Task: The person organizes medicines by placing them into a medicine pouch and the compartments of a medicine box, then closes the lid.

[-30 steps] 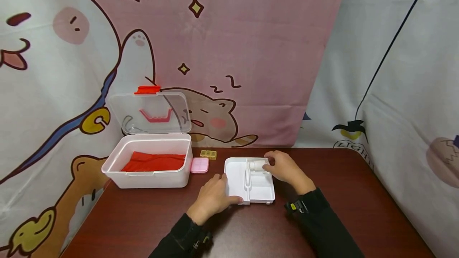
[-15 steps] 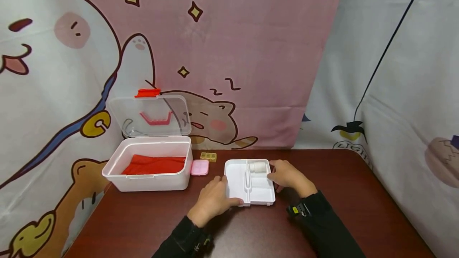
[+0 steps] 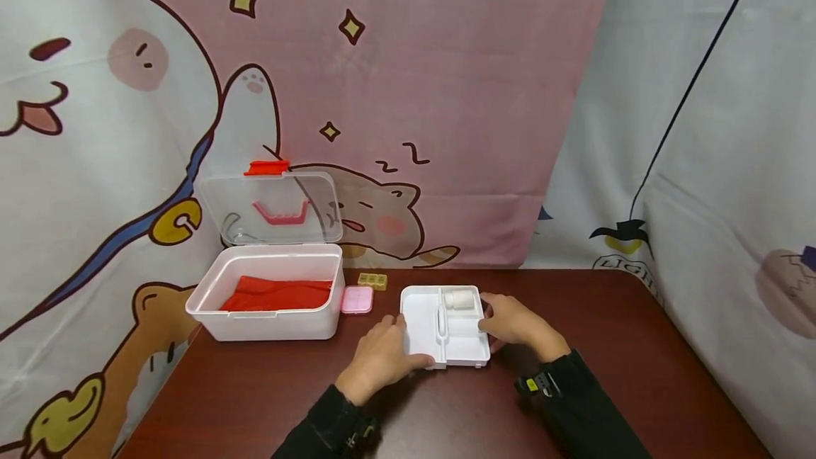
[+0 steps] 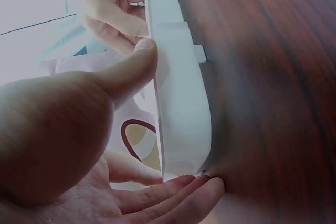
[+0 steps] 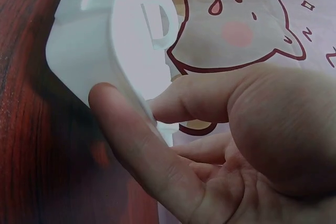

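A white compartment tray [image 3: 417, 317] lies on the dark wooden table, with a raised loop handle [image 3: 441, 317] along its central divider. In its back right compartment rests a small white roll [image 3: 459, 299]. My left hand [image 3: 379, 353] holds the front left corner; in the left wrist view its thumb [image 4: 147, 51] presses the front rim while the fingers lie along the left side. At the right edge my right hand [image 3: 519, 321] pinches the wall, thumb and finger on either side of it in the right wrist view. Beneath that hand, part of the outer wall is hidden.
On the left stands a white box [image 3: 274, 328] with a red cloth [image 3: 280, 295] inside, its clear lid [image 3: 280, 197] raised. Beside it are a pink case [image 3: 357, 300] and a small yellow compartment case [image 3: 372, 280]. A printed fabric backdrop [image 3: 472, 126] hangs behind the table.
My right hand has left the white roll and moved to the tray's right edge, then slightly toward me along it. My left hand stays at the front left corner.
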`<action>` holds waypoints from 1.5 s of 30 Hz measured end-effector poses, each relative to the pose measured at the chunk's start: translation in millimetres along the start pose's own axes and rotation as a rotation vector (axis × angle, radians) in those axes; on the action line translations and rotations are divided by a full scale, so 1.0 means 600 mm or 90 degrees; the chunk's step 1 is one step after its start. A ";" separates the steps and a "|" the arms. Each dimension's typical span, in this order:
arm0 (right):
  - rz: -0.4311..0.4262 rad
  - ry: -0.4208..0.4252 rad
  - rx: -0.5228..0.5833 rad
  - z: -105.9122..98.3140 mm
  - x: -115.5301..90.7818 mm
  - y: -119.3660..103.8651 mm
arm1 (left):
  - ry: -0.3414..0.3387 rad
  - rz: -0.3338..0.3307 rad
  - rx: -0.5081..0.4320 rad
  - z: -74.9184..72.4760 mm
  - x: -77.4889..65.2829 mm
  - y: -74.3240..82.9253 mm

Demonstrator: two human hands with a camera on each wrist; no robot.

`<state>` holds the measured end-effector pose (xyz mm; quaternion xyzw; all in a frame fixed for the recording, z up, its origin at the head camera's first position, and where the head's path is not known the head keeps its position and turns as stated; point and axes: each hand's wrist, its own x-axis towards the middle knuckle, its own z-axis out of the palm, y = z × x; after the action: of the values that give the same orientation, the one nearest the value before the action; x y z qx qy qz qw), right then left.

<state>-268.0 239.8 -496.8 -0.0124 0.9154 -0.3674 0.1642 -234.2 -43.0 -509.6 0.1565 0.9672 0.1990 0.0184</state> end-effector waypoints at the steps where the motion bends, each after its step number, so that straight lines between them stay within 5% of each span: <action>1: -0.003 0.000 0.006 0.001 0.000 -0.001 | 0.000 0.003 0.001 -0.001 -0.001 -0.001; 8: -0.012 -0.014 0.037 0.009 0.002 -0.006 | -0.026 0.019 -0.015 -0.016 -0.007 -0.007; 13: 0.016 0.000 0.024 -0.001 -0.001 -0.003 | -0.021 0.049 0.045 -0.062 0.019 0.010; 22: 0.014 -0.003 0.028 -0.013 0.003 -0.004 | 0.069 0.087 0.159 -0.169 0.119 0.017; 26: -0.003 -0.003 0.038 -0.012 0.003 -0.003 | 0.041 0.091 0.141 -0.187 0.173 -0.007; 32: -0.021 -0.004 0.051 -0.005 0.003 0.001 | -0.059 0.085 0.115 -0.184 0.210 -0.034; 39: -0.015 -0.007 0.048 -0.005 0.005 0.002 | -0.102 0.121 0.183 -0.096 0.302 -0.140; 45: -0.004 -0.007 0.042 -0.004 0.008 0.002 | -0.173 0.045 0.223 -0.093 0.309 -0.126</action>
<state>-273.3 241.6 -497.7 -0.0120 0.9018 -0.3977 0.1684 -438.4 -72.6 -482.8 0.2166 0.9695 0.0052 0.1144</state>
